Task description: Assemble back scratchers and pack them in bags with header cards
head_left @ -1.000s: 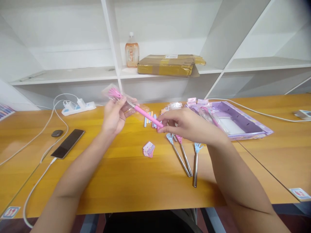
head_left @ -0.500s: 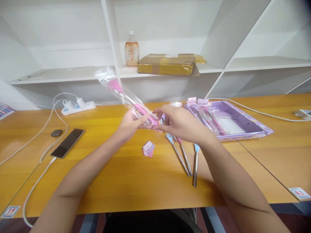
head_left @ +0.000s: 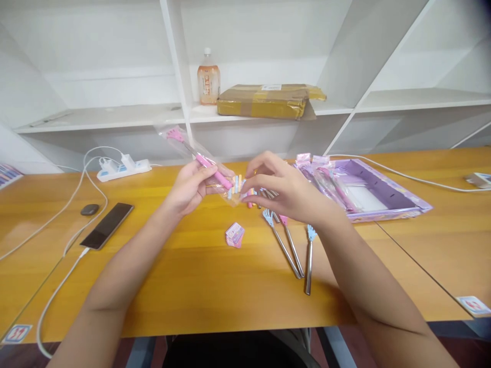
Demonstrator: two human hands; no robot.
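The left hand (head_left: 190,188) is gripping a pink scratcher (head_left: 203,161), well inside the desk (head_left: 215,306) edge; right hand's (head_left: 278,186) grip, I cannot tell.

A slim pink back scratcher with a splayed hand-shaped head, a thin silvery metal shaft and a smooth rounded pink handle (head_left: 203,160) lies lengthwise inside a long, clear, crinkled plastic bag (head_left: 199,149). Both are held up left of centre on a slant, the head toward the far left, the handle's end toward the near right. Loose film extends past both ends; whether its right end is sealed cannot be told.
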